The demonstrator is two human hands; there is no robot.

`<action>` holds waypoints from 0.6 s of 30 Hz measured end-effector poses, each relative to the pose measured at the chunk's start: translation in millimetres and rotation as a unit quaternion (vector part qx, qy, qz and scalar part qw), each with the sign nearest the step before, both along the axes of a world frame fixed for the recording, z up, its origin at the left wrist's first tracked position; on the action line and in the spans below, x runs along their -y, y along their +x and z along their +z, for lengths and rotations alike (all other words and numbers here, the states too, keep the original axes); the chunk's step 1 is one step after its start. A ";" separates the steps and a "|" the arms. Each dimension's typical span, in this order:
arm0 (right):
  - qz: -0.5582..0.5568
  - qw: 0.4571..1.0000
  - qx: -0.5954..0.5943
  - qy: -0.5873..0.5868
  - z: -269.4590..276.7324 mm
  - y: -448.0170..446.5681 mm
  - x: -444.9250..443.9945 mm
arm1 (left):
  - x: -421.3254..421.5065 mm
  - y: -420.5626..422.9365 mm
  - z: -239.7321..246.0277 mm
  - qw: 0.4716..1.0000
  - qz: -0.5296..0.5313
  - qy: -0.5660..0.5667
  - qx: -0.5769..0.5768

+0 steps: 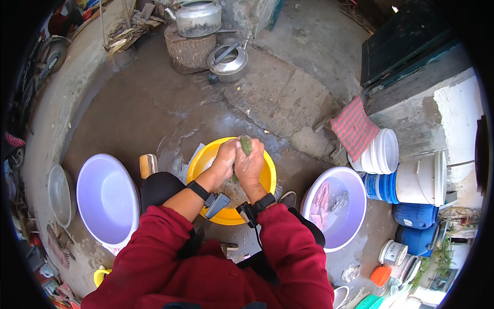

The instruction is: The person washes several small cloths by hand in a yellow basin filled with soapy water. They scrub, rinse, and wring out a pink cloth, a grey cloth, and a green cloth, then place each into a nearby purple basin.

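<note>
Over a yellow plastic basin (271,174) on the ground, my left hand (225,160) and my right hand (250,160) press together around a bunched green cloth (246,145). Part of the cloth sticks out above the fingers, and a little shows below the hands. Cloudy, sudsy water (227,193) lies in the basin beneath. Both hands look wet. Right of the basin, a purple basin (353,216) holds water with pink cloth (320,204) and greyish cloth (339,201) in it. Another purple basin (110,197) stands tilted on the left.
Near my left knee is a bar-like yellowish object (148,166). A metal basin (60,195) stands farther left. Ahead are a kettle (198,19) on a tree stump (190,50) and another kettle (228,63). White buckets (386,150) and blue containers (415,215) line the right side.
</note>
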State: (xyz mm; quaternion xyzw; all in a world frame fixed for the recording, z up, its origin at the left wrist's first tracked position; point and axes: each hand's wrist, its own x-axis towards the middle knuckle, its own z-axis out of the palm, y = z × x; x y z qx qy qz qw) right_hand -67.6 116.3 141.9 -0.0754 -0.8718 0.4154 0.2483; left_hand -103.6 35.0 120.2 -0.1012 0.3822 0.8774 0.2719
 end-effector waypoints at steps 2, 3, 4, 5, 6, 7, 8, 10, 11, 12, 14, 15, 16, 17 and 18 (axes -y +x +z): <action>-0.022 0.986 0.057 -0.152 -12.2 -22.4 -18.4 | -7.1 -0.5 -2.2 0.988 0.025 -0.147 -0.038; -0.028 0.970 0.064 -0.235 -18.9 -30.0 -25.5 | -10.2 -1.6 -2.7 0.972 0.032 -0.227 -0.053; -0.044 0.960 0.071 -0.267 -24.7 -34.0 -29.0 | -9.5 -1.5 -3.1 0.974 0.023 -0.222 -0.048; -0.052 0.950 0.059 -0.301 -28.3 -38.1 -34.1 | -9.8 -3.0 -3.4 0.973 0.007 -0.226 -0.054; -0.062 0.930 0.084 -0.352 -30.0 -41.0 -40.4 | -8.2 -4.1 -3.9 0.972 -0.004 -0.223 -0.070; -0.066 0.946 0.050 -0.314 -29.6 -41.5 -45.7 | -5.4 -5.2 -4.2 0.972 -0.012 -0.217 -0.087; -0.073 0.951 0.054 -0.295 -26.7 -42.1 -54.1 | -3.1 -6.3 -4.9 0.966 -0.017 -0.222 -0.130; -0.064 0.950 0.028 -0.303 -16.5 -41.3 -67.5 | 1.8 -7.7 -6.6 0.950 -0.023 -0.232 -0.209; -0.057 0.935 0.033 -0.350 -10.0 -42.7 -73.4 | 3.5 -7.9 -7.5 0.952 -0.020 -0.233 -0.199; -0.048 0.915 0.022 -0.401 -3.5 -43.8 -77.1 | 5.4 -7.6 -8.1 0.954 -0.021 -0.238 -0.180; -0.015 0.862 -0.006 -0.507 10.3 -46.4 -81.8 | 7.2 -7.1 -8.1 0.959 -0.027 -0.240 -0.149; -0.008 0.845 -0.022 -0.534 16.6 -48.0 -81.6 | 6.8 -6.6 -7.4 0.961 -0.032 -0.236 -0.138; 0.001 0.822 -0.038 -0.568 22.7 -49.8 -80.7 | 6.3 -6.0 -6.4 0.961 -0.033 -0.250 -0.116; 0.014 0.787 -0.049 -0.614 28.2 -50.9 -78.9 | 5.7 -5.4 -4.8 0.963 -0.032 -0.245 -0.107; 0.027 0.772 -0.045 -0.633 32.5 -50.3 -75.4 | 4.5 -4.4 -3.0 0.962 -0.028 -0.256 -0.086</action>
